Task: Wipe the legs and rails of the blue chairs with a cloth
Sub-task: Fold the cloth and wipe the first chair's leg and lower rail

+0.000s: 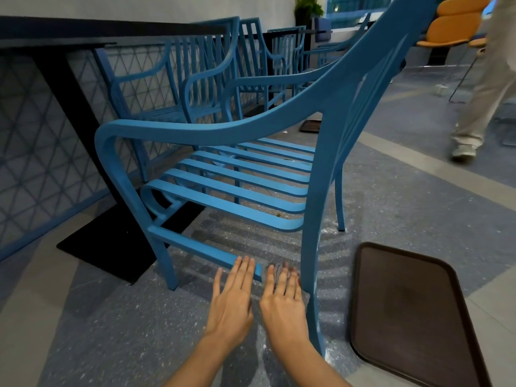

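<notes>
A blue metal chair (223,129) with a slatted seat stands in front of me, seen from its side. Its low side rail (195,248) runs between the front leg (164,263) and the near rear leg (314,261). My left hand (231,297) lies flat with straight fingers, its fingertips on the rail. Beside it, my right hand (282,296) presses a grey cloth (277,270) against the rail's right end, close to the rear leg. Only a strip of the cloth shows between the fingers.
A brown tray (413,311) lies on the floor right of the chair. A black table (83,34) with a flat base (111,241) stands at left, more blue chairs (201,79) behind. A person's legs (480,101) pass at far right near orange chairs (458,20).
</notes>
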`<state>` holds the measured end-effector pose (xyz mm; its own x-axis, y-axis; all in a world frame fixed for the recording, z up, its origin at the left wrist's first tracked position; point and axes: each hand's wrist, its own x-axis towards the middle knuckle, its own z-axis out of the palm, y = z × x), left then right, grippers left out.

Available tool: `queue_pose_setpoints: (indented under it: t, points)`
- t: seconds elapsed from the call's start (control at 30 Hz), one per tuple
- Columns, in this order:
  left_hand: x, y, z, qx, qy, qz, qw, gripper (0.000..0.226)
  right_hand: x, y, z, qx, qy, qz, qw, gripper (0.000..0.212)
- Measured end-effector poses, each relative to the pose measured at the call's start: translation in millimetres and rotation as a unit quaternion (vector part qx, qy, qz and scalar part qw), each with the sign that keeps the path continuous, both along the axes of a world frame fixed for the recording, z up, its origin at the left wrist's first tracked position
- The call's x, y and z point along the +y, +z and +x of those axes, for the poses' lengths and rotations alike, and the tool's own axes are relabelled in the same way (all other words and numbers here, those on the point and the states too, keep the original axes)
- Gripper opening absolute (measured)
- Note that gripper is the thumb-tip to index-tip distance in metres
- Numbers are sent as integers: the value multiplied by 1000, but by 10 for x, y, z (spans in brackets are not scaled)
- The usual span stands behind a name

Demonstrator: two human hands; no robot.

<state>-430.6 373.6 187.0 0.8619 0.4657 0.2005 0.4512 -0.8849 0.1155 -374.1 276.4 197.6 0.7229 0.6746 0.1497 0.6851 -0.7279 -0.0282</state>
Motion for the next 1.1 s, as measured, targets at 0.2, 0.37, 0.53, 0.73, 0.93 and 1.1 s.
queue_pose_setpoints:
  t: [0.2, 0.37, 0.53, 0.73, 0.93, 1.1]
  points:
    - [-121, -114, 20, -33, -58, -20, 998, 72, 2, 43, 47, -5, 22, -42, 999, 67]
    - [-56, -60, 16, 0, -52, -47, 998, 61, 60, 115, 51, 58, 39, -96, 993, 53]
    - [-53, 4, 11, 18, -39, -28, 999, 60, 72, 291, 20, 52, 39, -117, 991, 48]
    - [-47, 51, 15, 37, -43, -39, 998, 59, 13, 471, -52, 72, 46, -124, 989, 33]
    - [3, 24, 19, 30, -36, -49, 998, 62, 44, 522, -119, 104, 25, -8, 994, 35]
    - [71, 42, -34, -15, -8, -56, 998, 70, 173, 545, -3, 54, 22, 30, 998, 38]
